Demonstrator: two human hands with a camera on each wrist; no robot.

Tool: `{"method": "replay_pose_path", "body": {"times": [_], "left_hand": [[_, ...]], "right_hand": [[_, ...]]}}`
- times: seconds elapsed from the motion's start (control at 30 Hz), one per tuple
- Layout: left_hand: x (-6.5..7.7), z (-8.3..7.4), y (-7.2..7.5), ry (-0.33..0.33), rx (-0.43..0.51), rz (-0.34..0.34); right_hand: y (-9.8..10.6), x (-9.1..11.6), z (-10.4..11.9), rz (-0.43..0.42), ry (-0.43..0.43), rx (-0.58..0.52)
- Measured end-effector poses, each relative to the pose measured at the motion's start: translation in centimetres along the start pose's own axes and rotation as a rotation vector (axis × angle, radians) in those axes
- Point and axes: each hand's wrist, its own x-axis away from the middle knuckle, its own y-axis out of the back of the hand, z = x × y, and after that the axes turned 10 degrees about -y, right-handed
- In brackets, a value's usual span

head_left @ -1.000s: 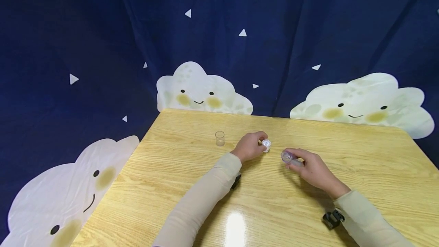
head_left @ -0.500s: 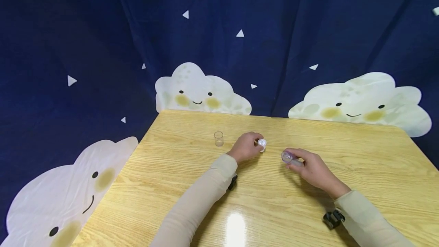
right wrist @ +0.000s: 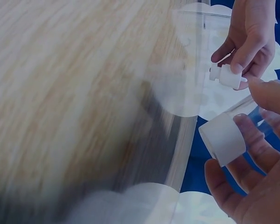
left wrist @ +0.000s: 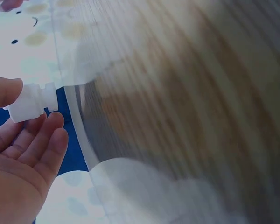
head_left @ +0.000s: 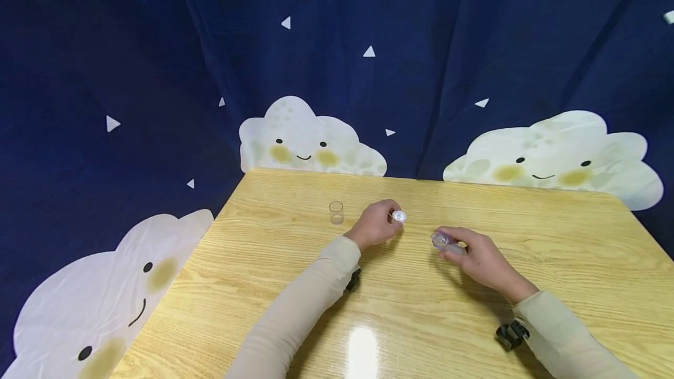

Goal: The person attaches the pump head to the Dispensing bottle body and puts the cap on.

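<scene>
Near the middle of the table, my left hand (head_left: pixel 375 224) pinches a small stepped white plastic piece (head_left: pixel 399 216) between thumb and fingers. In the left wrist view the piece (left wrist: pixel 32 102) has a wide body and a narrower flanged end, with the thumb on top and fingertips beneath. My right hand (head_left: pixel 480 255) grips a clear, purple-tinted tube (head_left: pixel 441 241) with a pale cylindrical end. That white cylinder (right wrist: pixel 222 140) shows large in the right wrist view, fingers curled along it. The two held pieces are apart. Left of my left hand stands a clear open cup (head_left: pixel 336 213).
The light wooden table (head_left: pixel 295 262) ends at the back against a dark blue curtain (head_left: pixel 326 28) printed with smiling clouds and white triangles. Black wrist cameras hang under both sleeves (head_left: pixel 563 326).
My left hand has drawn a little to the left, away from the right hand, and turned the white piece's round face upward. The right hand and the clear cup have stayed put.
</scene>
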Motion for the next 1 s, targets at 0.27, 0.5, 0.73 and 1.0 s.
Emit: {"method": "replay_pose_path", "body": {"times": [0.27,0.5,0.73,1.0], "left_hand": [[0.7,-0.1,0.6,-0.005,0.020,-0.006],[1.4,-0.3,0.7,0.002,0.046,-0.005],[2.2,-0.4,1.1,0.027,0.061,-0.001],[3.0,-0.2,1.3,0.041,0.082,-0.023]], "right_hand": [[0.1,0.0,0.1,-0.001,0.005,-0.005],[0.3,0.0,0.1,-0.017,0.020,0.003],[0.2,0.0,0.0,-0.016,0.026,0.003],[0.2,0.0,0.3,-0.006,0.012,-0.001]]}}
